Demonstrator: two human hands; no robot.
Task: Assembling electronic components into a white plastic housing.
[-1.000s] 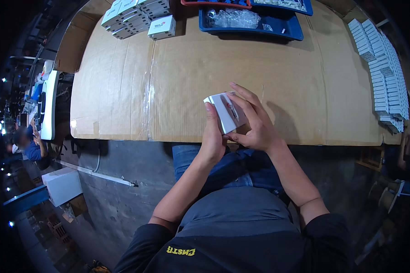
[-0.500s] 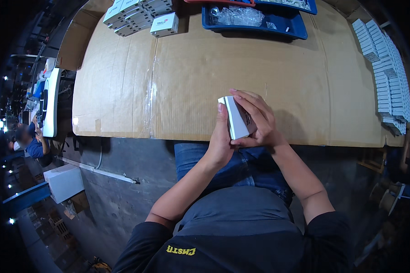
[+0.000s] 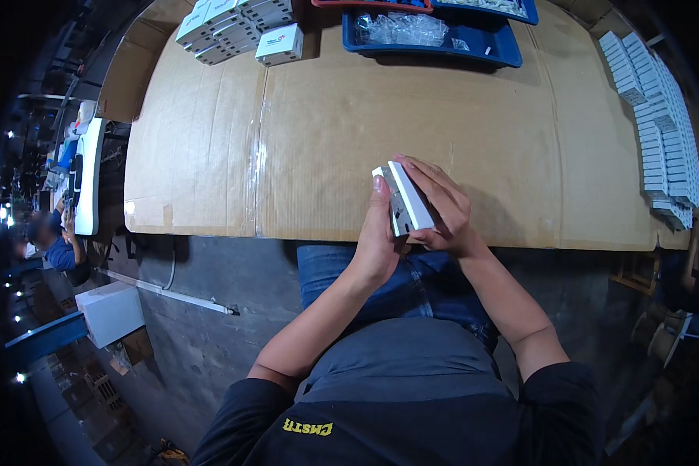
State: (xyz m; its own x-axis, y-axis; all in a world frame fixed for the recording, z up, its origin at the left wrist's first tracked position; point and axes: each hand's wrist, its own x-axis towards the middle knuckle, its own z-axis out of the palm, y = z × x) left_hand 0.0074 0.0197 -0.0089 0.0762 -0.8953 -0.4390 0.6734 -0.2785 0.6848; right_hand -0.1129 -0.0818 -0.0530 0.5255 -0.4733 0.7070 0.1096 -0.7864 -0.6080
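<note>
Just above the table's near edge, I hold a small white box [image 3: 416, 203] in both hands. My left hand [image 3: 378, 225] grips its left side, the thumb pointing up along the edge. My right hand [image 3: 448, 206] wraps round the right side, fingers over the far end and thumb at the near end. A grey face with dark slots [image 3: 398, 208] shows between the box's white left edge and its white right part. The box stands tilted, and its underside and right face are hidden by my hands.
Cardboard covers the table [image 3: 349, 116]. Stacked white boxes [image 3: 233, 27] stand at the far left, with a single white box [image 3: 279, 45] beside them. A blue tray [image 3: 474, 53] of clear plastic pieces lies at the back. Tall stacks [image 3: 656, 128] of white boxes line the right edge.
The box's white right part has shifted to the right, under my right hand. The grey slotted face now shows where a white face was. My left hand has hardly moved.
</note>
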